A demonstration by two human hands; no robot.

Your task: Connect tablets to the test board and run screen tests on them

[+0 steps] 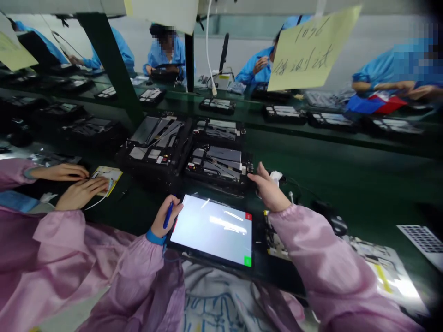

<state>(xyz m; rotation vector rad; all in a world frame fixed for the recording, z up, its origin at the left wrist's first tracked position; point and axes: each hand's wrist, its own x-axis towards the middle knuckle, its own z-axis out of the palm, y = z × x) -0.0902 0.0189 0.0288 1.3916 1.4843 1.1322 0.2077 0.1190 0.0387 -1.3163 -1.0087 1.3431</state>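
My left hand (164, 216) is closed around a blue pen (168, 215) at the left edge of a tablet (214, 230). The tablet's lit screen is white, with a red square in one corner and a green one in another. Its near edge lies by my lap. Farther forward, my right hand (272, 189) reaches to the right end of a black tray (221, 163) holding an opened device with grey inner parts. Its thumb and forefinger are apart, the fingertip at the tray's edge; the other fingers are partly hidden.
Left of me, a co-worker's hands (81, 191) work on a yellow-edged board (107, 177) with a white cable. More trays (152, 143) are stacked ahead. Circuit boards (380, 263) lie to the right. Beyond a shelf (311, 136) of devices, people in blue work. A yellow note (311, 53) hangs overhead.
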